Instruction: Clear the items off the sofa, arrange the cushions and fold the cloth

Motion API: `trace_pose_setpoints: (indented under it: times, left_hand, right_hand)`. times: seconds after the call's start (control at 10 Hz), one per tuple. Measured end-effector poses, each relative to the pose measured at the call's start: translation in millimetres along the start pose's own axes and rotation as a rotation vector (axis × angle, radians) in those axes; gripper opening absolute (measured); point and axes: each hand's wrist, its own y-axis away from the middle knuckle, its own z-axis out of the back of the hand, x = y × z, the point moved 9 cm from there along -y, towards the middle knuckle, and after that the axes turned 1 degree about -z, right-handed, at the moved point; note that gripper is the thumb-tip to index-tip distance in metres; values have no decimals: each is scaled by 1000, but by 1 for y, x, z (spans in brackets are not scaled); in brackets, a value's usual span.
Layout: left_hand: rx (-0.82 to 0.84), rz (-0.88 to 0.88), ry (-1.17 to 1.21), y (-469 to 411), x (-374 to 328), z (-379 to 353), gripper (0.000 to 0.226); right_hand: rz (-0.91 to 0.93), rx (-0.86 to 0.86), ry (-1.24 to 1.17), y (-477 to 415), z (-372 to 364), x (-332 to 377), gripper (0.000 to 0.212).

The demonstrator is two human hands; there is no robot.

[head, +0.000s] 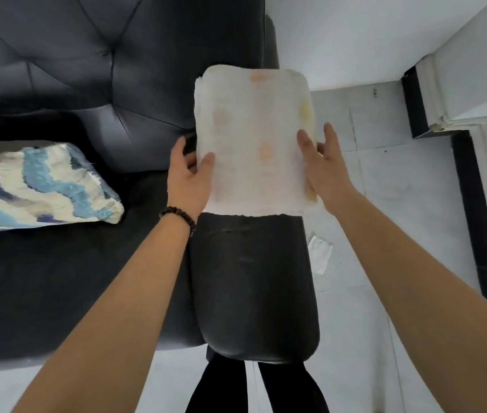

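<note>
Two hands frame the folded cloth point(254, 138), which lies draped over the top of the dark sofa armrest point(254, 293) at the sofa's right end. I see the left hand point(190, 177) at the cloth's left edge, thumb laid on the top face and fingers curled round the side, so it pinches that edge; a dark bead bracelet point(178, 217) circles its wrist. The right hand point(322, 162) lies flat against the cloth's right edge, fingers spread and unclenched, pressing rather than gripping. The cloth is white with faint orange and yellow spots and already forms a compact rectangle of several layers. I judge the step in hand to be the close of the folding: squaring the bundle and settling it in place. One blue-and-cream patterned cushion point(36, 186) rests on the seat point(72, 278) near the backrest point(87, 55), well apart from the cloth. A small white scrap point(319, 254) lies on the tiled floor point(385, 234) just beside the armrest. The next move, I judge, calls for releasing both hands without disturbing the layers, then checking that the cushion sits straight.
</note>
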Motion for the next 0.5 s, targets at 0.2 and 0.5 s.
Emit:
trace_pose_setpoints:
  times: [0.2, 0.5]
  left_hand:
    - [118, 102, -41, 9, 81, -37, 60]
    - [-30, 74, -300, 27, 31, -21, 52]
  right_hand:
    - [158, -46, 234, 19, -24, -45, 71]
    - [189, -54, 484, 21, -11, 2, 67]
